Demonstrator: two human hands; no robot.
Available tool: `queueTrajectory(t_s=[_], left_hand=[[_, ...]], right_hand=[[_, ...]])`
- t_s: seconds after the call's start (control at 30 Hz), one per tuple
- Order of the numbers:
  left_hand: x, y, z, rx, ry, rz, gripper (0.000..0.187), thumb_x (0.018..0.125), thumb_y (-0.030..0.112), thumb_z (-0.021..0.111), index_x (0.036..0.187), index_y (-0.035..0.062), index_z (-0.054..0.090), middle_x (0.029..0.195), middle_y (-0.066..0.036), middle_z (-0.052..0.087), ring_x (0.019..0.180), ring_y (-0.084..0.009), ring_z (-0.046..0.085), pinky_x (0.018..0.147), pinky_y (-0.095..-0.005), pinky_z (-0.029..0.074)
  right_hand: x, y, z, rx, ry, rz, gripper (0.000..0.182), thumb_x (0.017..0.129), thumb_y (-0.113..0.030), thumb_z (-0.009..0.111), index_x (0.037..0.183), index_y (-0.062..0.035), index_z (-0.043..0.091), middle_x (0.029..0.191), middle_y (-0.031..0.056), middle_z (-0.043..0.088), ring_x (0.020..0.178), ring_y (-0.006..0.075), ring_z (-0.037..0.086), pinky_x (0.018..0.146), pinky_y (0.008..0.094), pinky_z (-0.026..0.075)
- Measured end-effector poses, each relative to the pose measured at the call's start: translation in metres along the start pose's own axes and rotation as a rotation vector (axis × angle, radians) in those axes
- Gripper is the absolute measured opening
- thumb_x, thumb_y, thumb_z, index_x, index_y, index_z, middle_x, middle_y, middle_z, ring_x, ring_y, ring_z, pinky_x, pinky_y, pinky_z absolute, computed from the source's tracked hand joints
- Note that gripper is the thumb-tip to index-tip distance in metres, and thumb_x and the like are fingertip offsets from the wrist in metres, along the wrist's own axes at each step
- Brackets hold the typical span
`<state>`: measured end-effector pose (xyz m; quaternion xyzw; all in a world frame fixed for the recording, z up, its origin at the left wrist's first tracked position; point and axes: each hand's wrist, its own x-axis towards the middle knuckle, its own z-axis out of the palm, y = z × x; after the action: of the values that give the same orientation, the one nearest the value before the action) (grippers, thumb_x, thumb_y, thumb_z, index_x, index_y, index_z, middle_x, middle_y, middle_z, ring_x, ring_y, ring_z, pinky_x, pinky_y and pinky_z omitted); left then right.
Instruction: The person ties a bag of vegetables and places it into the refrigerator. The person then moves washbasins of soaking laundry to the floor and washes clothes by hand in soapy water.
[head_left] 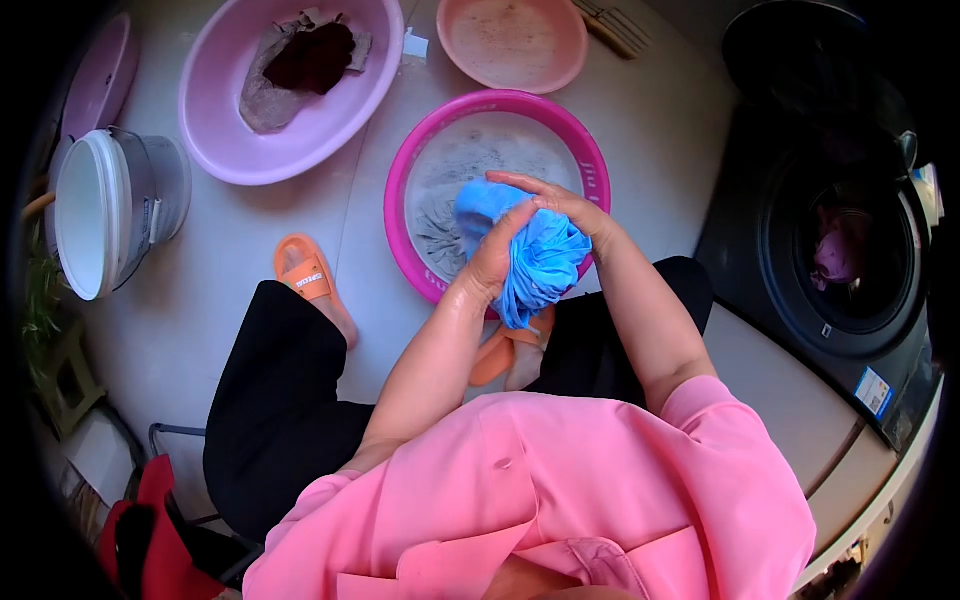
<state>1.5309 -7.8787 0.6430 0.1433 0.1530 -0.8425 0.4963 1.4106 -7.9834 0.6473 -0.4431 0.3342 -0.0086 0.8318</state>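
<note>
A bunched, wet-looking blue cloth [547,252] is squeezed between both of my hands over the magenta basin [402,160]. My left hand [492,258] presses on the near left side of the cloth, thumb lying along it. Across the far right side, my right hand [556,196] is wrapped round it with fingers curved over the top. Folds of the cloth hang out below the hands toward my body. Cloudy, greyish water [450,165] with dark streaks fills the basin, which stands on the floor just ahead of my feet.
A pink tub [215,130] with dark red and grey cloth stands at the upper left, near a white bucket [88,215]. Behind the basin is a paler pink basin [470,60]. On the right, an open black washing machine [765,290] has pink cloth inside.
</note>
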Motion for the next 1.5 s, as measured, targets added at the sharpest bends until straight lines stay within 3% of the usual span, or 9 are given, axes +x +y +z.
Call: queueTrajectory(t_s=[0.23,0.3,0.4,0.53,0.73,0.83,0.9,1.13,1.5], left_hand=[[0.012,0.01,-0.017,0.182,0.397,0.09,0.055,0.082,0.045,0.058,0.113,0.0003,0.05,0.103,-0.011,0.059,0.09,-0.0177,0.059,0.079,-0.0281,0.048],[0.014,0.003,-0.03,0.589,0.599,0.282,0.072,0.079,0.055,0.057,0.115,-0.0059,0.049,0.103,-0.015,0.058,0.096,-0.0196,0.056,0.081,-0.0295,0.045],[0.021,-0.014,-0.036,0.78,0.842,0.301,0.072,0.076,0.055,0.06,0.118,-0.0029,0.048,0.105,-0.015,0.057,0.099,-0.0203,0.053,0.083,-0.0307,0.042],[0.016,-0.027,-0.013,0.484,0.441,0.367,0.063,0.078,0.039,0.066,0.12,-0.0029,0.044,0.101,-0.013,0.056,0.095,-0.0178,0.052,0.083,-0.0306,0.042],[0.011,-0.022,-0.003,0.204,0.628,0.411,0.048,0.076,0.027,0.069,0.11,-0.0027,0.05,0.093,-0.011,0.058,0.079,-0.0161,0.056,0.071,-0.0283,0.046],[0.018,-0.02,-0.019,-0.031,0.596,0.498,0.032,0.079,0.021,0.063,0.101,-0.0019,0.055,0.088,-0.007,0.059,0.075,-0.0141,0.056,0.068,-0.0277,0.046],[0.015,-0.022,-0.012,-0.085,0.609,0.45,0.019,0.083,0.018,0.058,0.09,0.0,0.059,0.082,-0.006,0.059,0.07,-0.0121,0.055,0.064,-0.0267,0.046],[0.02,-0.025,-0.007,0.105,0.569,0.445,0.023,0.082,0.023,0.061,0.084,-0.0003,0.06,0.074,-0.004,0.058,0.066,-0.0106,0.053,0.059,-0.0261,0.044],[0.032,-0.034,0.01,0.168,0.545,0.359,0.011,0.077,0.012,0.055,0.077,0.0003,0.057,0.067,-0.002,0.053,0.057,-0.0095,0.049,0.05,-0.026,0.041]], right_hand=[[-0.017,0.008,0.024,0.293,0.404,0.082,0.048,0.083,-0.044,0.056,0.109,-0.0033,0.054,0.105,0.0065,0.058,0.094,0.0151,0.055,0.086,0.0282,0.042],[-0.021,0.005,0.038,-0.36,0.673,0.24,0.042,0.084,-0.044,0.057,0.097,-0.0035,0.057,0.086,0.0024,0.061,0.075,0.0124,0.056,0.071,0.0276,0.046],[-0.02,0.002,0.051,-0.529,0.767,0.189,0.037,0.083,-0.038,0.06,0.087,-0.0007,0.059,0.074,0.003,0.059,0.066,0.0125,0.053,0.063,0.0278,0.044],[-0.013,0.007,0.038,-0.399,0.877,0.187,0.04,0.084,-0.037,0.058,0.084,0.003,0.061,0.075,0.0063,0.06,0.067,0.0143,0.054,0.064,0.0282,0.044],[-0.008,0.032,0.023,-0.261,0.879,0.207,0.059,0.088,-0.048,0.046,0.118,0.0024,0.046,0.112,0.0152,0.052,0.106,0.0229,0.048,0.091,0.0317,0.036],[-0.035,0.03,0.045,-0.259,0.438,-0.01,0.081,0.081,-0.06,0.047,0.136,-0.005,0.023,0.136,0.018,0.029,0.126,0.0308,0.028,0.103,0.0373,0.024],[-0.037,0.029,0.067,-0.656,0.543,-0.035,0.081,0.078,-0.061,0.05,0.134,-0.0063,0.029,0.132,0.0198,0.036,0.122,0.0317,0.037,0.1,0.0377,0.029],[-0.024,0.006,0.086,-0.666,0.832,0.083,0.056,0.085,-0.051,0.046,0.107,-0.0001,0.055,0.101,0.0229,0.06,0.101,0.0341,0.056,0.084,0.0387,0.041],[-0.044,0.016,0.054,-0.751,0.972,0.153,0.037,0.084,-0.029,0.046,0.096,0.004,0.057,0.086,0.026,0.06,0.087,0.0359,0.06,0.074,0.0424,0.043]])
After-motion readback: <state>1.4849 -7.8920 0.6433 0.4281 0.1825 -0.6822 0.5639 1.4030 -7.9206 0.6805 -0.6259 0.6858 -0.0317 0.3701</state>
